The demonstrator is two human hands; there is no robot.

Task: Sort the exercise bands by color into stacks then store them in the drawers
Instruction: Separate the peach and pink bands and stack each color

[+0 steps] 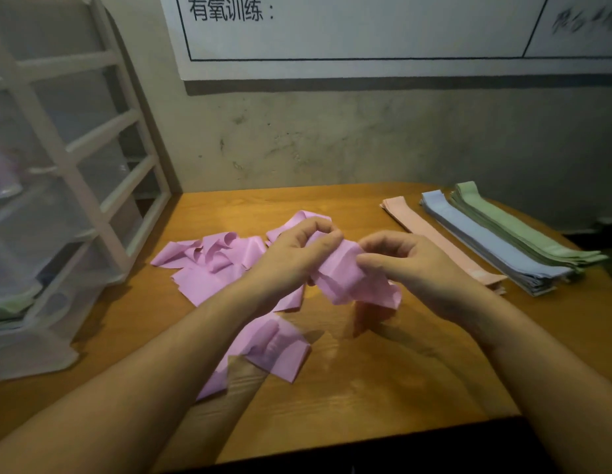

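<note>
Sorting is nearly through, I judge: three flat stacks of soft stretchy bands, green, blue and peach, lie side by side at the right of my orange wood-grain table, against a scuffed grey wall. The white plastic drawer unit stands left. Only the crumpled pink bands remain loose mid-table. My left hand and right hand both pinch one pink band; next I'd straighten it flat.

- looks like a gym back room
- a white wall chart has "有氧训练" printed on it, which means aerobic training
- stretchy exercise bands lie stacked on a wooden table
- plastic drawers stand beside it
</note>
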